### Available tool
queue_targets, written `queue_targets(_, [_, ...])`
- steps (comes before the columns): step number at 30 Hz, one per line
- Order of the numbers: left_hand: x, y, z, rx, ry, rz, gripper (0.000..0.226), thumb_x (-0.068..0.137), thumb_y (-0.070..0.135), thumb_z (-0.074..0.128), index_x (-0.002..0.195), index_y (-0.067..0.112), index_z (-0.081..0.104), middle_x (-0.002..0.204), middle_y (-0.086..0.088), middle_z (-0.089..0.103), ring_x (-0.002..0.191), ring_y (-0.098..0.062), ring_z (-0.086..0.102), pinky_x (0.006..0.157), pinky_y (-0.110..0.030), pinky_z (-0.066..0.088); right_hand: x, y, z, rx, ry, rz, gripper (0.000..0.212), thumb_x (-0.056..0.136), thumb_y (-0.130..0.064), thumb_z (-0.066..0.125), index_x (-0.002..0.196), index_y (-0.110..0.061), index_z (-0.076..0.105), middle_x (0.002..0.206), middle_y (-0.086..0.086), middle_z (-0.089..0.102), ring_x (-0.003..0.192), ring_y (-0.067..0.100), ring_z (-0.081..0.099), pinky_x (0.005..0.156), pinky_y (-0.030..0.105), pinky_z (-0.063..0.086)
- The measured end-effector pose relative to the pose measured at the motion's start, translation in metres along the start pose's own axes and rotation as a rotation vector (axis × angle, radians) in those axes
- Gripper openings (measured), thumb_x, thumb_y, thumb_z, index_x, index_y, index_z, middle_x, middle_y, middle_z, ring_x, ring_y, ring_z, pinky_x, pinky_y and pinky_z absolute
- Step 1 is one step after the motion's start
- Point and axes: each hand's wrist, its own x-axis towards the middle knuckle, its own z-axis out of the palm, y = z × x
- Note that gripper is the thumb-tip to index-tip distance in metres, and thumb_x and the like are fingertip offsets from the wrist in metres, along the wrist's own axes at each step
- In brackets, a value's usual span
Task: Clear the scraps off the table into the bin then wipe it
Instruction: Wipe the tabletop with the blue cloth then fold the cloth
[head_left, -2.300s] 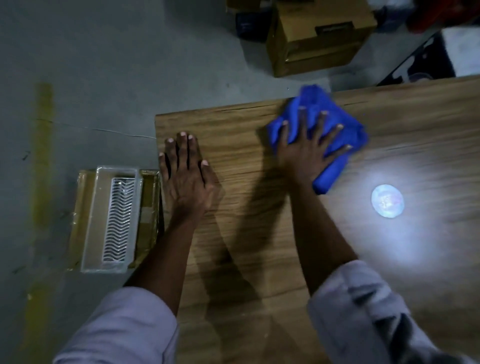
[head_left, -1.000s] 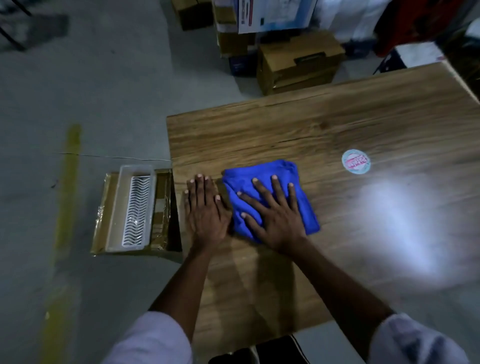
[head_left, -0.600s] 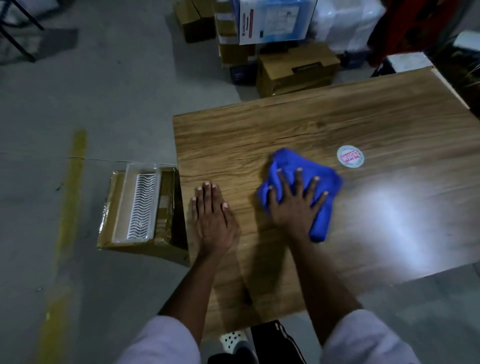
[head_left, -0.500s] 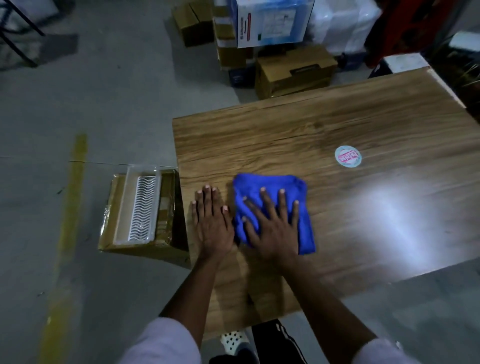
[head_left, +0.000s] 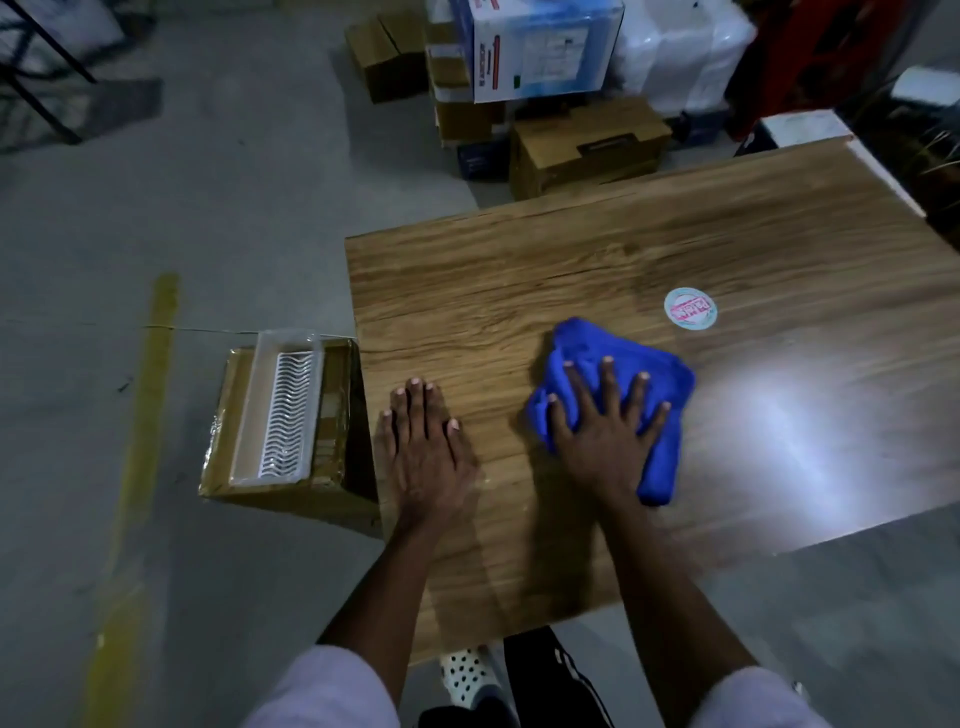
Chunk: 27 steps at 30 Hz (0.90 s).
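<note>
A wooden table (head_left: 649, 249) fills the right half of the head view. My right hand (head_left: 605, 426) presses flat, fingers spread, on a bunched blue cloth (head_left: 597, 348) near the table's middle. My left hand (head_left: 423, 441) lies flat with straight fingers on the bare wood by the table's left edge, apart from the cloth. On the floor beside that edge sits a brown cardboard box (head_left: 332, 415), serving as the bin, with a clear plastic tray (head_left: 283, 410) lying on top of it.
A round sticker (head_left: 690, 307) is on the table beyond the cloth, and a bright light patch lies to its right. Cardboard boxes (head_left: 587, 145) and white packages crowd the floor behind the table. A yellow line (head_left: 140, 415) runs along the grey floor at left.
My right hand has slid the blue cloth rightward and away from my left hand, bunching it up. My left hand has stayed flat in place.
</note>
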Motion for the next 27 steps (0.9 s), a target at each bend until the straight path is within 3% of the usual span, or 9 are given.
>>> queue_targets(4, [-0.001,0.001,-0.006,-0.001,-0.021,-0.002,0.062,0.101,0.034,0.027,0.155,0.004,0.039,0.164,-0.013,0.031,0.155,-0.029,0.021,0.125,-0.052,0.016,-0.062,0.016,-0.001,-0.080,-0.043,-0.386,0.061,0.096,-0.069,0.039,0.154,-0.054,0.037,0.171,-0.011,0.025,0.160,0.033,0.014,0.124,0.065,0.008])
queue_targets(9, [-0.015,0.000,-0.012,0.006,-0.045,0.038,0.063,0.103,0.036,0.023,0.156,0.005,0.037,0.165,-0.013,0.028,0.156,-0.030,0.019,0.125,-0.054,0.016,-0.029,0.063,-0.024,-0.025,-0.011,0.102,0.064,0.093,-0.073,0.030,0.155,-0.057,0.031,0.171,-0.009,0.024,0.160,0.035,0.009,0.123,0.067,0.004])
queue_targets(12, [-0.020,-0.002,-0.013,0.029,-0.050,0.038,0.063,0.102,0.036,0.024,0.155,0.006,0.038,0.165,-0.012,0.028,0.155,-0.029,0.020,0.125,-0.053,0.016,0.009,0.038,-0.022,0.041,-0.012,0.214,0.065,0.094,-0.072,0.024,0.156,-0.054,0.031,0.173,-0.004,0.017,0.159,0.039,0.001,0.120,0.072,-0.001])
queue_targets(14, [-0.023,-0.003,-0.015,0.052,-0.066,0.047,0.063,0.103,0.037,0.022,0.156,0.007,0.036,0.166,-0.012,0.027,0.156,-0.028,0.018,0.125,-0.052,0.015,0.012,0.010,-0.008,0.036,-0.010,0.112,0.064,0.096,-0.069,0.027,0.155,-0.050,0.038,0.172,-0.001,0.022,0.159,0.043,0.006,0.120,0.073,0.000])
queue_targets(17, [-0.032,-0.005,-0.020,0.079,-0.084,0.056,0.063,0.103,0.038,0.022,0.157,0.009,0.035,0.166,-0.011,0.026,0.156,-0.027,0.017,0.126,-0.051,0.014,-0.032,-0.020,0.010,-0.034,-0.022,-0.207,0.061,0.096,-0.067,0.034,0.153,-0.049,0.042,0.170,-0.006,0.029,0.158,0.041,0.015,0.123,0.069,0.002])
queue_targets(20, [-0.045,-0.004,-0.024,0.127,-0.111,0.060,0.063,0.103,0.037,0.020,0.158,0.010,0.033,0.167,-0.010,0.024,0.157,-0.025,0.014,0.126,-0.050,0.014,-0.092,-0.006,0.002,-0.059,-0.031,-0.476,0.058,0.098,-0.067,0.041,0.154,-0.054,0.038,0.169,-0.011,0.029,0.159,0.033,0.018,0.123,0.067,0.011])
queue_targets(22, [-0.057,-0.004,-0.027,0.099,-0.098,0.054,0.062,0.103,0.036,0.023,0.157,0.008,0.035,0.166,-0.010,0.026,0.157,-0.025,0.016,0.126,-0.050,0.016,-0.108,0.026,-0.008,-0.090,-0.037,-0.542,0.058,0.097,-0.069,0.043,0.153,-0.055,0.038,0.168,-0.013,0.031,0.159,0.029,0.020,0.122,0.066,0.016])
queue_targets(24, [-0.069,-0.005,-0.030,0.067,-0.093,0.070,0.060,0.103,0.035,0.026,0.156,0.008,0.037,0.166,-0.010,0.027,0.156,-0.026,0.017,0.125,-0.051,0.017,-0.097,0.057,-0.019,-0.124,-0.061,-0.457,0.059,0.095,-0.071,0.040,0.153,-0.056,0.039,0.167,-0.013,0.032,0.158,0.030,0.023,0.122,0.065,0.017])
queue_targets(27, [-0.078,-0.006,-0.032,0.042,-0.101,0.068,0.060,0.104,0.035,0.025,0.158,0.008,0.034,0.167,-0.009,0.024,0.157,-0.025,0.013,0.125,-0.051,0.015,-0.055,0.078,-0.029,-0.103,-0.079,-0.172,0.064,0.093,-0.073,0.031,0.154,-0.056,0.034,0.171,-0.013,0.022,0.160,0.031,0.013,0.125,0.062,0.004])
